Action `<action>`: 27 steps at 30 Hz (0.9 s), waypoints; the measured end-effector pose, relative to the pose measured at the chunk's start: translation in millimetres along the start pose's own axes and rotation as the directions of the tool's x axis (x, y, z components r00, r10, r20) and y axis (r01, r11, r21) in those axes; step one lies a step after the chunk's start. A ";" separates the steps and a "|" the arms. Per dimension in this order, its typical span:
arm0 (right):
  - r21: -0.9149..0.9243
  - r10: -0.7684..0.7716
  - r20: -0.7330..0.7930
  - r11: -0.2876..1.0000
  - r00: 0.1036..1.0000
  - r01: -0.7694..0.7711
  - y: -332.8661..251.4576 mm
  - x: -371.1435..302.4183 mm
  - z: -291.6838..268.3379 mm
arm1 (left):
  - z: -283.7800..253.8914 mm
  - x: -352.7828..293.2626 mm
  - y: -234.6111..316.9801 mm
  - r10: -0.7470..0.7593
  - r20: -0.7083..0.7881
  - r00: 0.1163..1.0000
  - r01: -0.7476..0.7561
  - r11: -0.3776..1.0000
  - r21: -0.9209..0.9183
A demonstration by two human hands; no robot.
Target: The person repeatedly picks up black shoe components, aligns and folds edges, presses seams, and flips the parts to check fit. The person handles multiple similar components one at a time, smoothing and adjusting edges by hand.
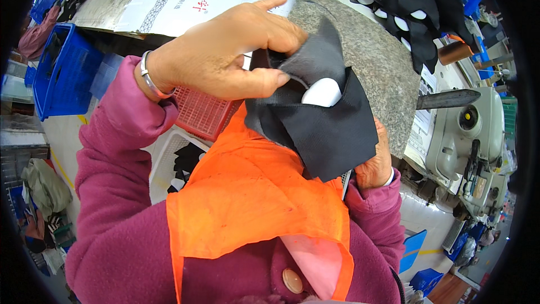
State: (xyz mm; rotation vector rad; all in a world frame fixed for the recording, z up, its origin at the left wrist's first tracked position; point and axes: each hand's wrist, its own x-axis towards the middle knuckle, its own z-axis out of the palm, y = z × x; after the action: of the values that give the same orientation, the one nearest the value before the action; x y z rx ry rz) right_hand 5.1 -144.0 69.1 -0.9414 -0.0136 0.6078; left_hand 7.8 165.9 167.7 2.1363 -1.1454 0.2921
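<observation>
My left hand (225,50) pinches the top edge of a black and grey fabric piece (323,121) with a white patch at its middle, thumb and fingers closed on the grey flap. My right hand (376,163) is mostly hidden behind the black fabric and supports it from below. The fabric is held up close to my chest, above an orange apron (247,197). A silver bracelet circles my left wrist.
A round grey stone slab (382,62) lies behind the fabric. A pile of black and white cut pieces (410,5) sits at the top right. A sewing machine (467,135) stands right. A red basket (199,112), a white basket (169,157) and blue crates (62,67) are left.
</observation>
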 end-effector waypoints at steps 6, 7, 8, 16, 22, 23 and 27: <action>-0.299 -0.165 -0.014 0.942 0.986 0.153 17.6 -0.5 10.9 | 7.5 11.1 -4.3 -0.266 0.025 0.964 0.267 0.962 -0.053; -0.387 -0.246 -0.007 0.894 0.969 0.225 21.1 1.0 14.9 | 8.2 12.8 -5.2 -0.324 0.070 0.943 0.330 0.938 -0.107; -0.510 -0.347 0.021 0.803 0.938 0.308 22.2 1.5 17.8 | 9.1 14.6 -6.2 -0.355 0.106 0.929 0.368 0.916 -0.157; -0.744 -0.484 0.652 -0.263 0.583 0.615 -27.1 4.0 32.2 | 22.1 21.7 -14.5 -0.330 0.156 0.931 0.358 0.908 -0.215; -0.623 -0.204 0.740 0.148 0.640 0.768 -32.7 15.5 51.4 | 26.9 20.2 -12.5 -0.356 0.169 0.919 0.390 0.881 -0.267; -0.608 -0.248 0.742 0.142 0.623 0.781 -31.2 16.7 53.4 | 27.9 18.9 -10.4 -0.347 0.156 0.925 0.379 0.876 -0.298; -0.742 -0.271 0.262 0.558 0.926 0.373 -28.9 7.7 58.9 | 23.8 17.2 -5.1 -0.378 0.218 0.900 0.431 0.846 -0.314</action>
State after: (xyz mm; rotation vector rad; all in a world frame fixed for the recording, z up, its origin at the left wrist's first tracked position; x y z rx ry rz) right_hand 9.7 -108.4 124.7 -1.7170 -0.6063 0.2833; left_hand 19.2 140.9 156.0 2.0282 -0.7215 -0.2577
